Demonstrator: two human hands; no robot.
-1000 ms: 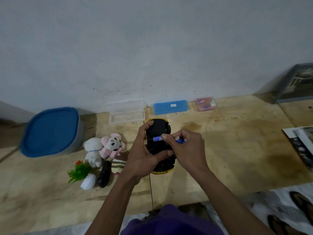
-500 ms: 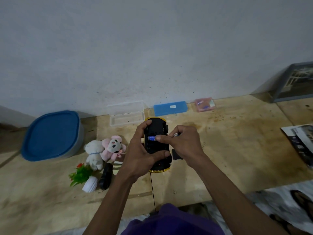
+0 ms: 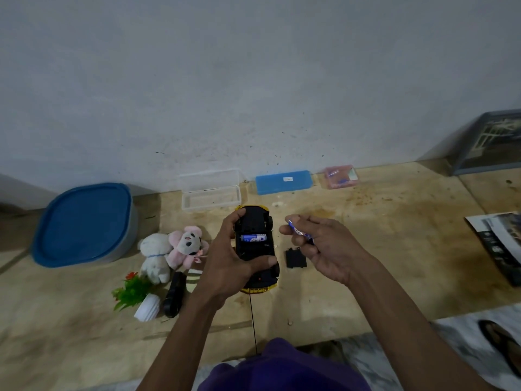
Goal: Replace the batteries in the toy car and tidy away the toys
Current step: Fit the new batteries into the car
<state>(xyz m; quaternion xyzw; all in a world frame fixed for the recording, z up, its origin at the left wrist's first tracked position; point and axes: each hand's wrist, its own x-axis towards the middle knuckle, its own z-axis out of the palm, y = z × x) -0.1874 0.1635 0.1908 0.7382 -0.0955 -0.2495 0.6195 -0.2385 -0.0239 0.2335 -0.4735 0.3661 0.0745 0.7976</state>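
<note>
One head-worn wide-angle view looks forward and down, close over a wooden table [image 3: 366, 277] against a wall [image 3: 253, 80].

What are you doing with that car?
The person is changing its batteries. The left hand holds the toy car upside down above the table, with one blue battery sitting in its open compartment. The right hand pinches another battery beside the car. The black battery cover lies on the table, and the soft toys are not put away yet.

Left hand [image 3: 225, 258] hides toy car [image 3: 255, 249] side at 9 o'clock. Magazine [image 3: 499, 244], sandal [image 3: 504, 345] cut off at 3 o'clock edge.
</note>
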